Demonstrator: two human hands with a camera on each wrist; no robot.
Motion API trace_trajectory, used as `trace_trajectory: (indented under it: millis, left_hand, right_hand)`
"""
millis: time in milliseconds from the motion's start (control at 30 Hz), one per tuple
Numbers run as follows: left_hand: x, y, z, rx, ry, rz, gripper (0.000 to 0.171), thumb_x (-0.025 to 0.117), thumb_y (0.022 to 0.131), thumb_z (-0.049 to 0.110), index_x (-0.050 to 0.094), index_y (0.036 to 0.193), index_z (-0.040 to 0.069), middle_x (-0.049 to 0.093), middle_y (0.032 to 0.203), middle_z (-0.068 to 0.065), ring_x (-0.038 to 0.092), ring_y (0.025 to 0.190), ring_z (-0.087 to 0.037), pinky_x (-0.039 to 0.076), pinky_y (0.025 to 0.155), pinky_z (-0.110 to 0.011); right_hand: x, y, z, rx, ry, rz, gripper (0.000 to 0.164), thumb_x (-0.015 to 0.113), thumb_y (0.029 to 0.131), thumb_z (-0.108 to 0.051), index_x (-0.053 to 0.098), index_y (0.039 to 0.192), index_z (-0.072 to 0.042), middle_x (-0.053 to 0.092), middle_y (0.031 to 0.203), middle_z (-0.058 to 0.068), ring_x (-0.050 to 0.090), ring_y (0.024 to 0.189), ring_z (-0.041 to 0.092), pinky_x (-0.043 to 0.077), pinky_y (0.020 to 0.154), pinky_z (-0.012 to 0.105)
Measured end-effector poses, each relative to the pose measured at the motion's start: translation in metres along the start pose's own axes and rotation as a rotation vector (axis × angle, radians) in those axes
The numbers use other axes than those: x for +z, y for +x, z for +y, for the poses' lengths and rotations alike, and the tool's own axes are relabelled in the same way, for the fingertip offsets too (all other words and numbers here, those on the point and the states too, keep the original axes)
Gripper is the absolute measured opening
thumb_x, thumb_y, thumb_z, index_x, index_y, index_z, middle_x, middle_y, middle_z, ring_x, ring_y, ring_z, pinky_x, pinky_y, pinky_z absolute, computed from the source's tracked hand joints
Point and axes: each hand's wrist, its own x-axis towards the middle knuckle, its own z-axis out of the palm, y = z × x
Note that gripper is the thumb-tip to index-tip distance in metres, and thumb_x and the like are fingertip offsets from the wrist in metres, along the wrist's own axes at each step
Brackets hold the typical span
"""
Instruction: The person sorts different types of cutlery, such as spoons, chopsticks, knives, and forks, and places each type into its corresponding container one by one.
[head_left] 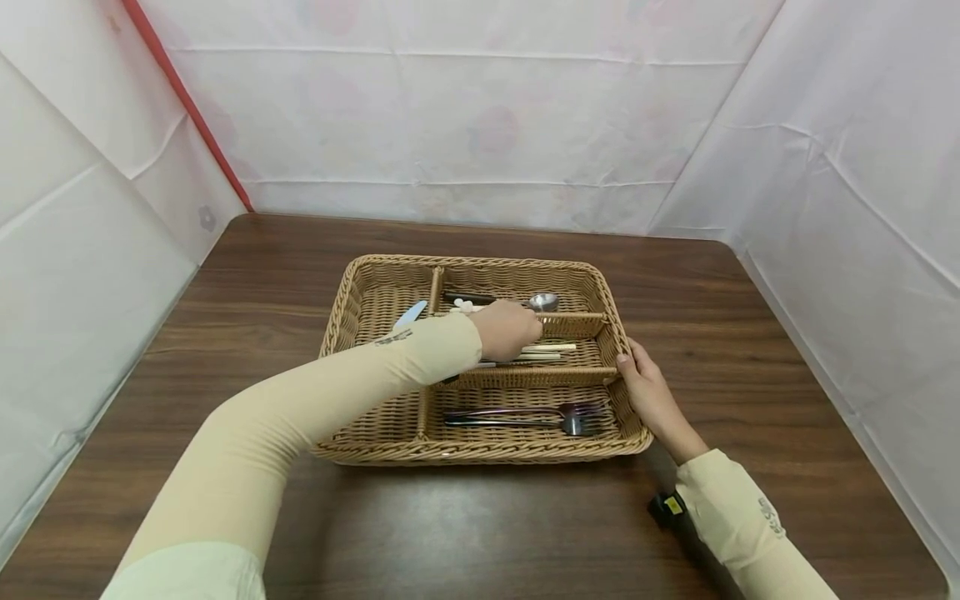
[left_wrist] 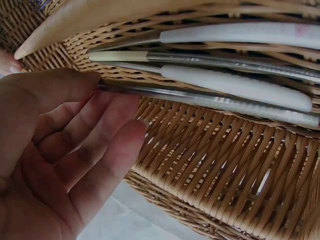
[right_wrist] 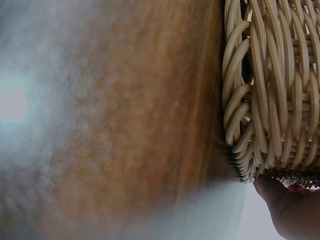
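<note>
A woven basket [head_left: 480,452] split into compartments sits on the table. My left hand [head_left: 510,329] reaches into its middle right compartment. In the left wrist view, that hand's thumb and fingers pinch the end of a slim metallic chopstick [left_wrist: 215,101]; the other fingers are loosely bent below. Alongside it lie a silver stick with a cream end [left_wrist: 120,56] and two pieces with white handles [left_wrist: 235,86]. My right hand [head_left: 651,396] grips the basket's right side, thumb on the rim, with its other fingers mostly hidden beyond the wicker.
Two forks [head_left: 577,421] lie in the front compartment. At the back are a spoon [head_left: 543,302] and a dark handle [head_left: 468,297]. A pale blue blade [head_left: 411,313] shows in the left compartment. Wicker dividers [head_left: 540,375] separate these. White sheeting [head_left: 480,125] surrounds the wooden table [head_left: 465,533].
</note>
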Motion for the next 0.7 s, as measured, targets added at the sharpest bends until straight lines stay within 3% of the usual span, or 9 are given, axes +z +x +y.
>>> trace_trajectory:
  millis: [133, 467, 700]
  left_hand:
    - [0.0032, 0.0008, 0.0012, -0.002, 0.003, -0.016, 0.014, 0.056, 0.092, 0.0, 0.066, 0.092, 0.01, 0.063, 0.086, -0.002, 0.044, 0.065, -0.011, 0.046, 0.064, -0.025]
    - [0.006, 0.0005, 0.0073, 0.022, -0.014, -0.086, 0.014, 0.058, 0.092, 0.001, 0.066, 0.102, 0.007, 0.065, 0.096, -0.004, 0.058, 0.08, -0.015, 0.048, 0.072, -0.026]
    - [0.0094, 0.0033, 0.0061, -0.008, -0.018, -0.126, 0.013, 0.056, 0.094, 0.003, 0.065, 0.103, 0.007, 0.064, 0.094, -0.005, 0.048, 0.072, -0.013, 0.042, 0.068, -0.027]
  right_hand:
    - [0.0005, -0.0004, -0.001, -0.011, 0.002, 0.001, 0.051, 0.029, 0.106, -0.021, 0.017, 0.148, 0.004, 0.028, 0.145, 0.032, 0.028, 0.134, 0.044, 0.025, 0.106, 0.056]
    - [0.0012, -0.0005, -0.0017, 0.004, -0.001, -0.013, 0.052, 0.028, 0.106, -0.02, 0.014, 0.149, 0.005, 0.027, 0.145, 0.033, 0.027, 0.134, 0.044, 0.024, 0.106, 0.056]
    - [0.0009, -0.0008, -0.0025, 0.002, 0.009, -0.005, 0.05, 0.028, 0.105, -0.017, 0.016, 0.148, 0.005, 0.029, 0.144, 0.034, 0.028, 0.134, 0.044, 0.024, 0.107, 0.055]
